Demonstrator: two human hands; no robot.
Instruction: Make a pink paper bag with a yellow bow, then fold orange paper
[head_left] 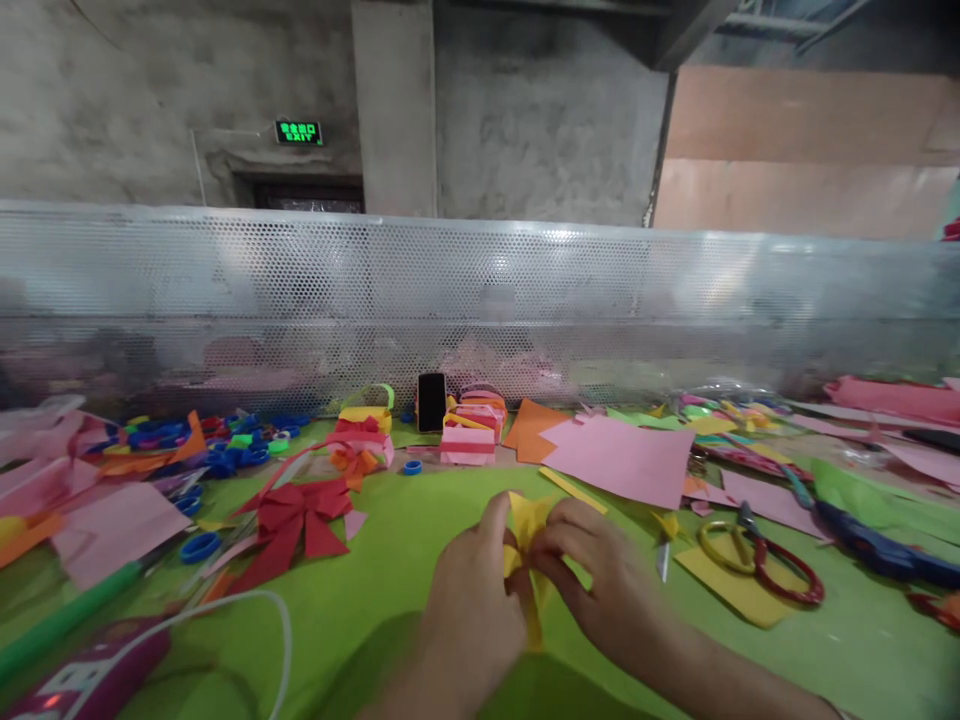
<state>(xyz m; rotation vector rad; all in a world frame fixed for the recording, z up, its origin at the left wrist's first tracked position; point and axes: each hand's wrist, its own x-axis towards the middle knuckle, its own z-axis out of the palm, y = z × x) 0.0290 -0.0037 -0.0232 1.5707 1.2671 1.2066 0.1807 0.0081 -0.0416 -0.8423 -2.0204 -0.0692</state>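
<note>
Near the front middle of the green table, my left hand (480, 580) and my right hand (592, 560) meet around a folded piece of yellow paper (529, 515). Fingers of both hands pinch it, and part of the paper hangs down between them. Its full shape is hidden by the fingers and slightly blurred. Just beyond my right hand lies a thin yellow paper strip (574, 490). A red paper bow (304, 520) rests to the left of my hands. Off to the right, scissors (757, 560) with yellow and red handles lie on a yellow sheet (739, 590).
Small paper baskets (469, 440) and a phone (431, 402) stand at the back before a perforated metal panel (480, 290). Pink paper (622, 455) lies behind my hands. A blue glue gun (885, 545) is at right; a purple power strip (97, 670) with white cable is front left.
</note>
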